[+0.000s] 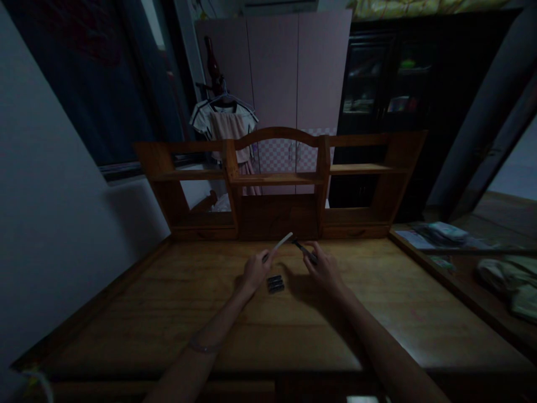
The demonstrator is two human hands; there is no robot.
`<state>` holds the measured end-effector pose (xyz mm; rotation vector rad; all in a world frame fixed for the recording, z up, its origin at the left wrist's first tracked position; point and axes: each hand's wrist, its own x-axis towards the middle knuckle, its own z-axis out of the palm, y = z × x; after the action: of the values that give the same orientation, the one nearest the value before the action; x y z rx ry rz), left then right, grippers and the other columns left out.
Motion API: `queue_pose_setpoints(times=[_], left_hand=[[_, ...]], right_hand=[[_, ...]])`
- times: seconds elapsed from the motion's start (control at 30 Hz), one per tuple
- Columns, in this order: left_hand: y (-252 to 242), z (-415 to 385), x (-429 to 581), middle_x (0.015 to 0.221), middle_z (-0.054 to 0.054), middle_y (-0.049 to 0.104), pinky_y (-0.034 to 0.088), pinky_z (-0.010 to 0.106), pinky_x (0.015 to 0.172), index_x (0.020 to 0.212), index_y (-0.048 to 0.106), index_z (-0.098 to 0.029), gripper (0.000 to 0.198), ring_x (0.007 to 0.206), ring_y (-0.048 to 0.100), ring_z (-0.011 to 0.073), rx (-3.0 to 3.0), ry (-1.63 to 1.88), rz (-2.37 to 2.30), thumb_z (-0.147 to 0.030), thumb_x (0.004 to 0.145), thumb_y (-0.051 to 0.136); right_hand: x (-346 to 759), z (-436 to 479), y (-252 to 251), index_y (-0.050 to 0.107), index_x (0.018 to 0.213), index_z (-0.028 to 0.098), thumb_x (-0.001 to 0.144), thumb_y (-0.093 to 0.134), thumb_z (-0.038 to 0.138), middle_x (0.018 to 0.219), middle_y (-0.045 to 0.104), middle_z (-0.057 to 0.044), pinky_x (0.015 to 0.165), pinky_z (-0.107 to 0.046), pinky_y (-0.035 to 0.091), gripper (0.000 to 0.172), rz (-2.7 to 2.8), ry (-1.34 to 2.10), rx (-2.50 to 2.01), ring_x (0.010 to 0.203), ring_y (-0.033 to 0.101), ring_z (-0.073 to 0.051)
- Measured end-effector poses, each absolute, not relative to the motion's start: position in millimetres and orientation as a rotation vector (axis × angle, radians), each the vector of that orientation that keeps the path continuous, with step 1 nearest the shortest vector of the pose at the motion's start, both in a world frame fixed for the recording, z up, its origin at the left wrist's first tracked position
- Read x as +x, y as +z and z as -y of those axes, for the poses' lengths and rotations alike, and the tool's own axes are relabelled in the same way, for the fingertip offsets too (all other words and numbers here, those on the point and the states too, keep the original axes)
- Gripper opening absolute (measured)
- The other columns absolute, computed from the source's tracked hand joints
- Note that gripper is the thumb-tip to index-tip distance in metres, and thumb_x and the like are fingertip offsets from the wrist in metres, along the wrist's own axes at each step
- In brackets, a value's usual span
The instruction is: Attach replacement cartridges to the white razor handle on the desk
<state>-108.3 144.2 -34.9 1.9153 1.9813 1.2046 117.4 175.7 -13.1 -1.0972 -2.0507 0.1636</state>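
Head view: left hand (255,272) is closed around the lower end of a slim, pale, slightly curved stick (283,241), probably so the upper length stays free; material unclear. Right hand (325,268) pinches a slim dark tool with a short crosswise head (302,249) by its handle, apparently keeping the head clear of the fingers. Both tips point inward, near each other; can't tell if touching. Small dark ridged rectangular pack (276,284) lies flat on the yellowish wooden desk (188,296), between the forearms, likely for easy reach; brown wooden shelf unit (277,179) stands behind.
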Motion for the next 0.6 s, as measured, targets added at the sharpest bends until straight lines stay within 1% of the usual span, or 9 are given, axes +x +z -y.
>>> queue_pose_setpoints(times=[0.1,0.27,0.4,0.6], left_hand=[[-35.6,-144.1,-107.2,0.070,0.001,0.063,0.032,0.021,0.059,0.079,0.064,-0.020,0.047,0.065,0.057,0.0137,1.942,1.190,-1.931,-0.055,0.091,0.035],[-36.5,-143.5,-104.1,0.077,0.003,0.067,0.035,0.022,0.062,0.081,0.066,-0.020,0.047,0.070,0.059,0.0149,1.974,1.171,-1.874,-0.054,0.090,0.036],[-34.4,-142.1,-102.8,0.081,0.004,0.069,0.036,0.023,0.064,0.084,0.068,-0.020,0.047,0.073,0.060,0.0163,1.941,1.161,-1.895,-0.055,0.090,0.036],[-23.1,-136.4,-98.4,0.076,0.006,0.069,0.035,0.023,0.062,0.081,0.069,-0.019,0.042,0.073,0.060,0.0183,1.833,1.103,-1.999,-0.051,0.088,0.043]], right_hand=[[117.3,-174.8,-12.7,0.050,0.120,0.023,0.089,0.044,0.033,0.068,0.065,0.000,0.056,-0.024,0.034,0.034,2.055,0.164,-1.080,0.060,0.061,-0.017],[116.9,-174.2,-13.4,0.049,0.122,0.023,0.090,0.044,0.033,0.067,0.064,0.001,0.053,-0.023,0.032,0.034,2.066,0.216,-1.060,0.056,0.059,-0.016],[116.6,-175.0,-15.0,0.050,0.122,0.022,0.089,0.044,0.034,0.069,0.064,0.000,0.054,-0.023,0.033,0.035,2.065,0.221,-1.066,0.057,0.060,-0.016],[116.2,-174.4,-14.7,0.050,0.122,0.022,0.089,0.043,0.034,0.070,0.065,-0.001,0.055,-0.023,0.035,0.036,2.066,0.235,-1.062,0.058,0.061,-0.016]])
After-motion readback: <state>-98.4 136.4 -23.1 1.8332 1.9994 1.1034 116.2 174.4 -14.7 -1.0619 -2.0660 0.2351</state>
